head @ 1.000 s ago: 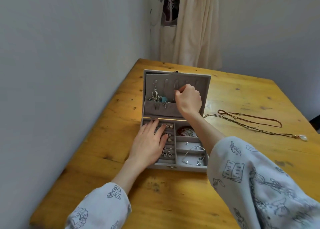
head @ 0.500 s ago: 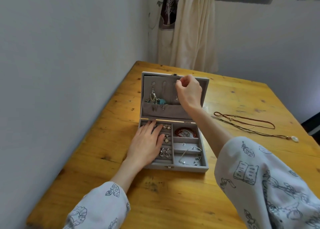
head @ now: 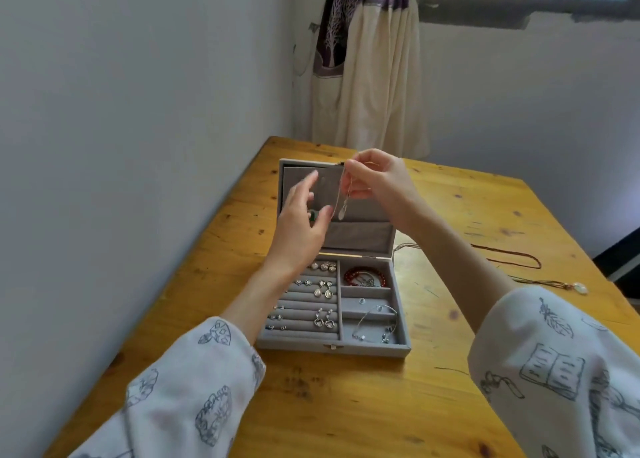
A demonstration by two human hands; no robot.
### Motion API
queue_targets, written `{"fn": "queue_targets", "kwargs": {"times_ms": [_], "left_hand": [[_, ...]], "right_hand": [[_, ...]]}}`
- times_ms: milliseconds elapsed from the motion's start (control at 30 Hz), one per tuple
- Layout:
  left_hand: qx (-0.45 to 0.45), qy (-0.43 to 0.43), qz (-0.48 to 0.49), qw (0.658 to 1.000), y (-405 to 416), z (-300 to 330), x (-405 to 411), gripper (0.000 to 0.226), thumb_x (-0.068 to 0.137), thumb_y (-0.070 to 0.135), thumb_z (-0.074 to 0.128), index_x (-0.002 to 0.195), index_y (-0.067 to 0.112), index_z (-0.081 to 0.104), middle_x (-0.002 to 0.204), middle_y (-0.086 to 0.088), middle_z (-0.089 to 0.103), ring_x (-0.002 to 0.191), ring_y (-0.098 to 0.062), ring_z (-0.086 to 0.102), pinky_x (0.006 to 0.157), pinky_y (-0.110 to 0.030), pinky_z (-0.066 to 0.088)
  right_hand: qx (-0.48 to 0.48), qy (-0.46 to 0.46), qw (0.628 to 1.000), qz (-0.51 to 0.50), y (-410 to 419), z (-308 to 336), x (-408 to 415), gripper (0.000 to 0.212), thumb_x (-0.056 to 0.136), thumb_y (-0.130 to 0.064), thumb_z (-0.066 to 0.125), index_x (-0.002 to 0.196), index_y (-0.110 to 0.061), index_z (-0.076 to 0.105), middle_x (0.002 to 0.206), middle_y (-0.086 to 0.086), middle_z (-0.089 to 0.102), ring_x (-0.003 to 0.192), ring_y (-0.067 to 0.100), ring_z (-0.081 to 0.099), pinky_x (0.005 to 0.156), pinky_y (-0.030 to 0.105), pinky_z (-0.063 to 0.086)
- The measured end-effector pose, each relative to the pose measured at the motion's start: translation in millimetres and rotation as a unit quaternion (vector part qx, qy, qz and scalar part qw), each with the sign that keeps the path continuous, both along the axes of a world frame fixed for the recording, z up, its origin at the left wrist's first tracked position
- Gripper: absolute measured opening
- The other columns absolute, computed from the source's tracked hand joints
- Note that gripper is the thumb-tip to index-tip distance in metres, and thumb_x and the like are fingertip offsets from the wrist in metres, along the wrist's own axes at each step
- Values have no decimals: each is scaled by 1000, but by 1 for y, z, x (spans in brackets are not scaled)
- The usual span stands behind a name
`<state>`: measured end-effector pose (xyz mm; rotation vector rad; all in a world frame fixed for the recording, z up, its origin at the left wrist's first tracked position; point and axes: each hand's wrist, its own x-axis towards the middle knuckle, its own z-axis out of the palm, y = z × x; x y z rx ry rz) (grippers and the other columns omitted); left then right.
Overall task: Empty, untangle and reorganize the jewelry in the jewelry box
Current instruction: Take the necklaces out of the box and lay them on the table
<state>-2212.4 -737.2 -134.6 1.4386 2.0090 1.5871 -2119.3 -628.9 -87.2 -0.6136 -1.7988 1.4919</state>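
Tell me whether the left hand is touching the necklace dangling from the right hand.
Cannot tell. In the head view the left hand reaches up beside the necklace that the right hand pinches, but its blurred thumb tip hides any gap.

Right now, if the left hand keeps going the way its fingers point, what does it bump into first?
Probably the grey lid of the jewelry box: the left hand points up and away toward its lining. Depth is unclear.

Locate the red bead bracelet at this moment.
In the head view, the red bead bracelet lies in the back right compartment of the open jewelry box, just right of the earring rows and below the raised lid.
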Motion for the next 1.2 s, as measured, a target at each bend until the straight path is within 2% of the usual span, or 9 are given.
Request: {"fn": "queue_targets", "kwargs": {"times_ms": [67,167,300,433,533,667,967,1067,1200], "left_hand": [[-28,-62,-42,997,5,11,1,54,88,28,58,137,20,37,128,7,51,113,-3,50,95,-24,43],[-48,-126,-103,986,3,14,6,23,85,25,63,106,17,64,88,2,72,83,-6,67,86,-28,52],[-58,-190,-135,971,-3,4,11,8,84,18,64,88,13,69,64,2,68,61,-8,64,63,-18,53],[-78,-216,-145,962,-6,4,4,10,84,22,63,82,21,72,60,8,63,60,-5,59,63,-19,54],[-129,-162,-150,967,-6,1,5,8,82,22,65,82,21,73,62,6,65,62,-8,57,64,-22,51],[-215,-75,-163,960,-3,-6,20,8,82,25,66,81,20,73,59,9,65,53,0,52,50,-11,43],[-295,90,-212,927,41,-35,89,16,88,25,58,96,19,70,78,9,67,66,-1,60,59,-10,46],[-287,127,-206,927,65,-43,111,16,89,22,57,97,18,70,72,12,65,60,3,54,55,-10,40],[-289,147,-192,926,98,-57,132,11,86,15,61,93,14,70,79,4,68,73,-4,59,73,-23,48]], "right_hand": [[20,-18,999,19,-4,2,9,12,88,-10,57,77,-13,58,64,1,64,57,14,62,59,26,55],[43,-43,998,16,-7,3,23,13,87,-8,59,75,-14,58,62,2,62,55,17,57,58,28,49],[53,-69,996,9,-6,-2,46,11,87,-11,60,76,-12,59,61,3,58,47,10,50,47,17,42],[-9,-117,992,44,-1,-22,77,9,86,-13,61,77,-11,60,56,1,54,47,9,49,45,17,39],[-46,-190,975,108,0,-51,102,9,86,-16,60,79,-11,61,60,3,55,53,12,49,49,21,39],[-99,-268,946,152,0,-82,139,11,87,-17,61,86,-7,65,69,2,62,55,8,53,51,18,44],[-181,-272,944,34,30,-103,244,16,87,-3,57,101,-2,66,84,7,62,61,5,55,57,16,46],[-152,-274,949,-43,45,-106,269,17,85,-5,61,101,-2,65,86,9,65,60,4,56,54,15,45],[24,-359,917,-173,69,-121,284,10,83,-14,65,88,-6,67,81,4,65,72,12,59,64,25,47]]}}
